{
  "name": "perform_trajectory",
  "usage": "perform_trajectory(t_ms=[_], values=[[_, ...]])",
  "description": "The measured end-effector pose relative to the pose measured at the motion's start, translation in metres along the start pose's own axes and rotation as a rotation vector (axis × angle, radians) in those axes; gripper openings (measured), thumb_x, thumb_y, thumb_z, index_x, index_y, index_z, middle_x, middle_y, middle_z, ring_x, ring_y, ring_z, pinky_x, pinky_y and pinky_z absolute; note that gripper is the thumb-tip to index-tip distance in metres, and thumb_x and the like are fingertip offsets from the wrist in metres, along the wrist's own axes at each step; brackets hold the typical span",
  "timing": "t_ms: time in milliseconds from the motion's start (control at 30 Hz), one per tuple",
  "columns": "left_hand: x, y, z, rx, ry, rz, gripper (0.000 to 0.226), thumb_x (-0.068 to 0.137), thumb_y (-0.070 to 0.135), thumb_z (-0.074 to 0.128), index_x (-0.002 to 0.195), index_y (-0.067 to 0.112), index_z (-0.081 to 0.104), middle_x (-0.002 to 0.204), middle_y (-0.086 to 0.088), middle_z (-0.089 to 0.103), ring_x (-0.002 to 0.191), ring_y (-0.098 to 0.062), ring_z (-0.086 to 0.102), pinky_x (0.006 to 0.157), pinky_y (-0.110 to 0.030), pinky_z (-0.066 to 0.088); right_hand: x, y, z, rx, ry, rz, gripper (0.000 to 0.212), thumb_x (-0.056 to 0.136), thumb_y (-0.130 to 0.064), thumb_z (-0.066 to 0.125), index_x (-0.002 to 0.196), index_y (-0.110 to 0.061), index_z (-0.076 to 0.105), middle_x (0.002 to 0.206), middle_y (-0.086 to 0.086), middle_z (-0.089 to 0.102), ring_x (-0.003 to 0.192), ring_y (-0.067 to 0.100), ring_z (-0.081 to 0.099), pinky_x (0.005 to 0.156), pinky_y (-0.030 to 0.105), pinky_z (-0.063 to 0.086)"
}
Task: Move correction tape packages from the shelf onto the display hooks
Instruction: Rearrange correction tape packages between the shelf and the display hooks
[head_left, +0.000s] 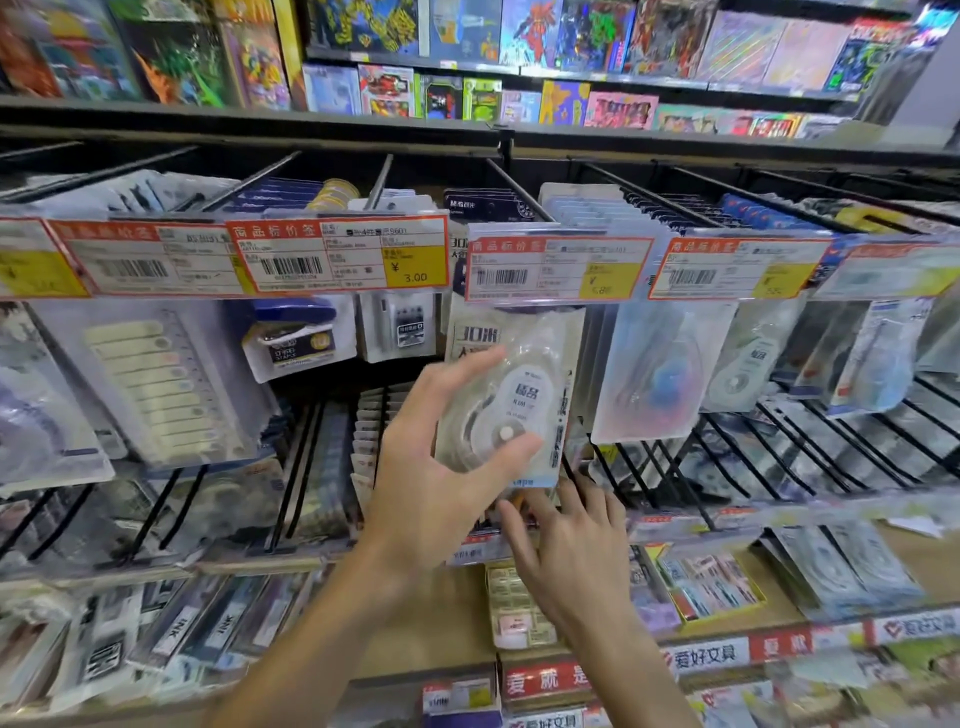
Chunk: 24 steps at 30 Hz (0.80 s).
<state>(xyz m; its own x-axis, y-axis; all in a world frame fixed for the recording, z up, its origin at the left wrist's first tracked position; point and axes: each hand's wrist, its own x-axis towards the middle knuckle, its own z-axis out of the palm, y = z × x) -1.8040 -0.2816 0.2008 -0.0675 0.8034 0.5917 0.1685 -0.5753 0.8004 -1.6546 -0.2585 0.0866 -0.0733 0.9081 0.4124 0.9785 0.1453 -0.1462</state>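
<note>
Correction tape package (511, 400), upright with its long axis vertical and its top hidden behind the price tag (558, 267), is pinched by the left hand (441, 467), the nearer one, while the right hand (563, 540) reaches below it, grip unclear.

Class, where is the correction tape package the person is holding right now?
In the head view, the correction tape package sits just right of centre, gripped by the left hand, directly below a red-bordered price label, with the right hand beneath it.
</note>
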Motion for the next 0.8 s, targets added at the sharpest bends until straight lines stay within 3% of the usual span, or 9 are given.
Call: perform_trajectory(t_ms=[233,333,467,567,700,800], values=[[0.014,0.013,0.014,-0.038,0.044,-0.002,0.063,0.08,0.008,0.082,0.128,0.04,0.056,0.129,0.006,0.061,0.123,-0.017,0.06,0.099,-0.045,0.053,-0.001,0.002,0.003,-0.004,-0.004,-0.019,0.051,0.097,-0.058,0.037,0.102,-0.025,0.076,0.108,0.005,0.073,0.106,0.033,0.063,0.091,0.046,0.045],[0.008,0.011,0.018,-0.009,0.059,-0.012,0.063,0.082,0.009,0.08,0.13,0.04,0.054,0.129,0.009,0.061,0.123,-0.013,0.059,0.099,-0.04,0.052,-0.001,0.003,0.003,0.002,0.017,-0.02,0.052,0.097,-0.057,0.035,0.101,-0.025,0.076,0.104,0.005,0.073,0.105,0.033,0.063,0.09,0.046,0.044],[-0.004,0.004,0.02,0.007,0.1,-0.047,0.063,0.083,0.01,0.079,0.129,0.044,0.053,0.124,0.013,0.06,0.118,-0.003,0.059,0.093,-0.019,0.05,-0.002,0.001,0.001,0.01,0.021,-0.013,0.05,0.097,-0.057,0.035,0.099,-0.025,0.074,0.1,0.003,0.072,0.103,0.033,0.062,0.089,0.046,0.044],[-0.001,0.001,0.022,-0.028,0.123,-0.085,0.06,0.083,0.014,0.079,0.126,0.048,0.054,0.127,0.018,0.061,0.123,-0.001,0.056,0.098,-0.022,0.049,-0.002,0.003,0.002,0.015,0.024,-0.022,0.05,0.098,-0.057,0.037,0.099,-0.024,0.074,0.1,0.003,0.072,0.105,0.033,0.062,0.089,0.046,0.045],[0.0,-0.016,0.029,-0.151,0.292,-0.156,0.048,0.078,0.011,0.082,0.12,0.025,0.065,0.122,0.005,0.067,0.111,-0.006,0.065,0.086,-0.02,0.054,-0.002,0.003,0.004,0.011,0.021,-0.015,0.05,0.097,-0.058,0.039,0.102,-0.025,0.075,0.101,0.003,0.073,0.104,0.034,0.063,0.091,0.045,0.044],[0.002,-0.034,0.035,-0.237,0.393,-0.188,0.045,0.075,0.018,0.086,0.115,0.027,0.067,0.121,-0.006,0.067,0.111,-0.017,0.067,0.089,-0.03,0.055,-0.002,0.003,0.006,0.013,0.054,-0.021,0.045,0.097,-0.056,0.045,0.097,-0.022,0.075,0.097,0.005,0.072,0.096,0.034,0.063,0.088,0.045,0.043]])
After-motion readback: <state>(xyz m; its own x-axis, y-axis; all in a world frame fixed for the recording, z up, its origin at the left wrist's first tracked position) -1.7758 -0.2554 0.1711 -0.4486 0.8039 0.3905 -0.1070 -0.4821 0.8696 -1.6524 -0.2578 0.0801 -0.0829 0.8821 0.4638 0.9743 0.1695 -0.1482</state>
